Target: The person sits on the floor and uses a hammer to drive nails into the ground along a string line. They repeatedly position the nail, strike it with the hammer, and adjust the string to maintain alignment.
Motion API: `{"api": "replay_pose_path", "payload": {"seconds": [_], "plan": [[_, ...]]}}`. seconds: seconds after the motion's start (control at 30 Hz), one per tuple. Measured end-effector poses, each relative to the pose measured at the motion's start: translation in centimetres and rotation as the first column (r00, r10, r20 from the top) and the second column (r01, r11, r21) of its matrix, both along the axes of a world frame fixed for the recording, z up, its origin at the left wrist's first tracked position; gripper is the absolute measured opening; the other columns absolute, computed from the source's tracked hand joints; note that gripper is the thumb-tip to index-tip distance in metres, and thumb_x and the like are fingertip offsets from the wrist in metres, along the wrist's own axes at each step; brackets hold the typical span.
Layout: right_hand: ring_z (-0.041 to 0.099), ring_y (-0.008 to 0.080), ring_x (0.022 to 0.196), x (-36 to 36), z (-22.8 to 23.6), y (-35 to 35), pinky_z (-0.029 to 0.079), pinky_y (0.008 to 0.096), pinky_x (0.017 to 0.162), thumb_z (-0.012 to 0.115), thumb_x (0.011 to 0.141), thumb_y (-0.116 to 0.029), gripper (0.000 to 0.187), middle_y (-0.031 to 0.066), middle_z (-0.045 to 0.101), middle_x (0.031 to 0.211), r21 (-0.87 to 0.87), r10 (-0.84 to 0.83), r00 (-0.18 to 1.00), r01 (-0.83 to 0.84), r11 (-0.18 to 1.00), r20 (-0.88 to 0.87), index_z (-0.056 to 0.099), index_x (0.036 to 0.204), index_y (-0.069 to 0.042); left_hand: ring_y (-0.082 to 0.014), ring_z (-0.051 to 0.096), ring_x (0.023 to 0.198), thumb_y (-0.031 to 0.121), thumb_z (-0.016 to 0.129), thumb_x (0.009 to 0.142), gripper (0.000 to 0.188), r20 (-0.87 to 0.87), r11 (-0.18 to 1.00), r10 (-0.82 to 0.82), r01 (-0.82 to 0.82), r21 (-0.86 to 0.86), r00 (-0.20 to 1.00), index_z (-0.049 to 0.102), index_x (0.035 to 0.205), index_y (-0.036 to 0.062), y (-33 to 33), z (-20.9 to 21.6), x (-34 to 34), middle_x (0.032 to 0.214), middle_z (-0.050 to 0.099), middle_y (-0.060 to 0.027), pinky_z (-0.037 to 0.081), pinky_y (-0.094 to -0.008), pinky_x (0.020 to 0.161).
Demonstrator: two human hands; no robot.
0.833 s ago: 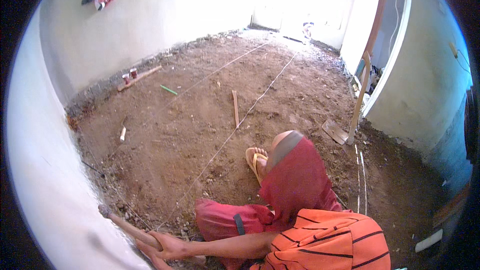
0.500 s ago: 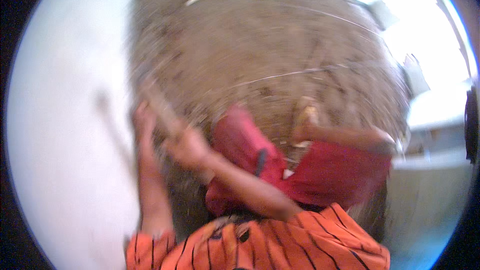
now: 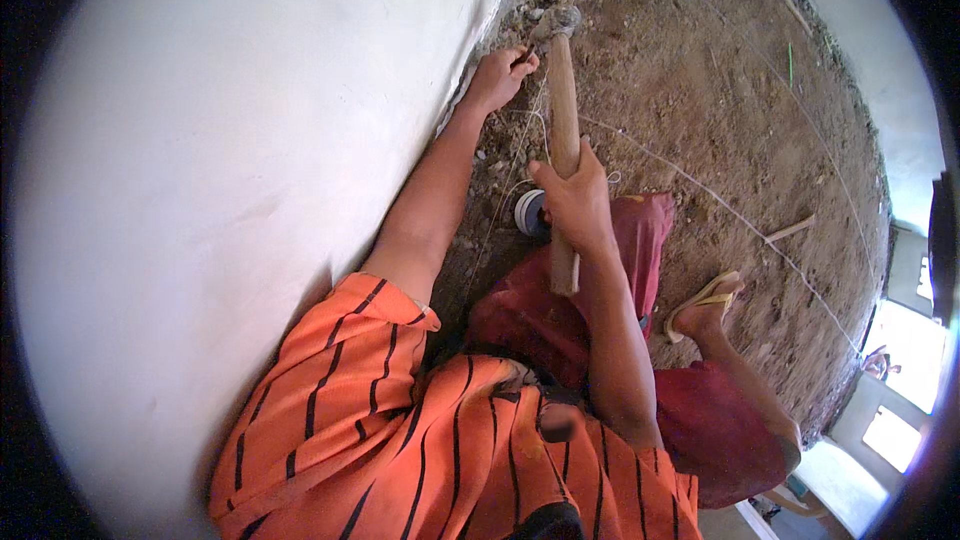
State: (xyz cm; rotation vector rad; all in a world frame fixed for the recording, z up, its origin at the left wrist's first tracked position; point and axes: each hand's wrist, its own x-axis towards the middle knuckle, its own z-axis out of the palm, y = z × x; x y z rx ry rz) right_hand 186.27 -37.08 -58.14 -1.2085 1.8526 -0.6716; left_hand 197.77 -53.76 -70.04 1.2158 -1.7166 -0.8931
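My right hand (image 3: 580, 200) is closed round the wooden handle of a hammer (image 3: 564, 110). Its metal head (image 3: 562, 21) is at the far end, close to the wall's foot. Just left of that head, my left hand (image 3: 500, 80) pinches a thin, dark nail (image 3: 527, 54), mostly hidden by the fingers and hammer head. Thin white string (image 3: 545, 125) runs over the dirt below the hammer. A round white-and-dark spool (image 3: 531, 212) lies left of my right hand, partly covered by my knee.
A white wall (image 3: 250, 140) rises along my left side. Brown, crumbly dirt (image 3: 720, 90) covers the floor. A taut white string (image 3: 720, 200) crosses it, with a short stick (image 3: 791, 229) beside it. My sandalled foot (image 3: 710, 305) rests on the right.
The view has swung and become sharp, so the wall and floor lie at a new angle. Both arms now reach farther forward, with the hammer head beside my left hand.
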Motion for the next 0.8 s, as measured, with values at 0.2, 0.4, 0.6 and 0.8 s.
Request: {"api": "replay_pose_path", "payload": {"seconds": [0.2,0.4,0.6,0.8], "plan": [[0.051,0.0144,0.048,1.2,18.6,-0.5,0.042,0.0306,0.043,0.066,0.076,-0.017,0.033,0.0063,0.055,0.063,-0.540,-0.113,0.976,0.197,0.819,0.185,0.051,0.098,0.002,-0.0252,0.062,0.088,0.016,0.055,0.087,0.017,0.011,0.985,-0.046,0.044,0.168,0.999,0.064,0.095,0.0034,-0.5,-1.5,0.7,0.093,0.065,-0.0140,0.047,-0.0386,0.078],[0.058,0.0244,0.059,-1.5,18.9,-1.0,0.046,0.0363,0.050,0.066,0.075,-0.019,0.034,0.0132,0.060,0.074,-0.747,-0.200,0.979,0.095,0.658,-0.052,0.054,0.097,0.004,-0.0264,0.063,0.084,0.018,0.059,0.083,0.018,-0.038,0.994,-0.039,0.043,0.103,0.999,0.065,0.094,0.0042,0.4,-2.9,0.9,0.089,0.066,-0.0151,0.047,-0.0358,0.077],[0.055,0.0168,0.049,-1.1,-4.4,0.9,0.043,0.0342,0.043,0.063,0.075,-0.014,0.019,0.0085,0.056,0.057,-0.236,-0.063,0.980,0.017,0.972,-0.191,0.058,0.082,0.002,-0.0321,0.059,0.083,0.029,0.058,0.083,0.030,-0.055,1.000,0.014,-0.014,-0.012,0.998,0.064,0.094,0.0017,-1.0,-2.2,-0.3,0.093,0.063,-0.0202,0.045,-0.0388,0.075],[0.060,0.0239,0.075,-2.4,2.5,2.1,0.049,0.0388,0.069,0.067,0.070,-0.020,0.038,0.0194,0.061,0.079,-0.346,0.158,0.987,-0.150,0.926,-0.005,0.057,0.099,0.002,-0.0317,0.058,0.086,0.026,0.054,0.085,0.033,0.015,0.997,-0.070,0.070,0.014,0.997,0.060,0.099,-0.0026,-0.2,-2.7,0.4,0.093,0.062,-0.0197,0.043,-0.0397,0.079]]}}
